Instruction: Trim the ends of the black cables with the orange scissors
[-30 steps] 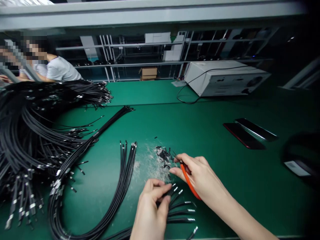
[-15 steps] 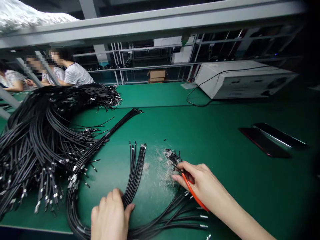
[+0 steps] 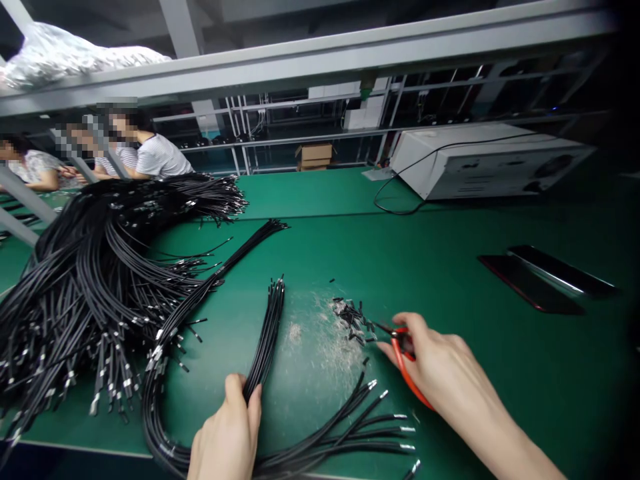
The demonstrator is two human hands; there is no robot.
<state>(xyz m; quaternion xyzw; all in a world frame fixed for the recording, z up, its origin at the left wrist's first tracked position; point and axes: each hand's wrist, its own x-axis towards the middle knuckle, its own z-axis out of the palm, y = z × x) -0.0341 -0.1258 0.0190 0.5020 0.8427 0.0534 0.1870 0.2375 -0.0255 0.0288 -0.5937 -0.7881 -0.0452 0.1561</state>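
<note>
My left hand point(image 3: 227, 427) is wrapped round a bundle of black cables point(image 3: 269, 333), whose tips point away from me. In my right hand point(image 3: 433, 363) is a pair of red-handled cutters point(image 3: 407, 373), with the tips toward a small pile of black cut pieces point(image 3: 354, 321). Pale, thin scraps point(image 3: 335, 347) are scattered beside the pile. Below them, the other cable ends point(image 3: 375, 427) fan out to the right, several with silvery tips.
A big heap of black cables point(image 3: 85, 267) covers the left side of the green table point(image 3: 425, 260). Two dark flat devices point(image 3: 530, 283) lie at right. A white machine point(image 3: 490, 163) stands behind. People point(image 3: 160, 153) sit at back left.
My right hand and the cutters have moved right, off the pile of pieces. The bundle in my left hand is now gathered more tightly and its tips have shifted slightly left.
</note>
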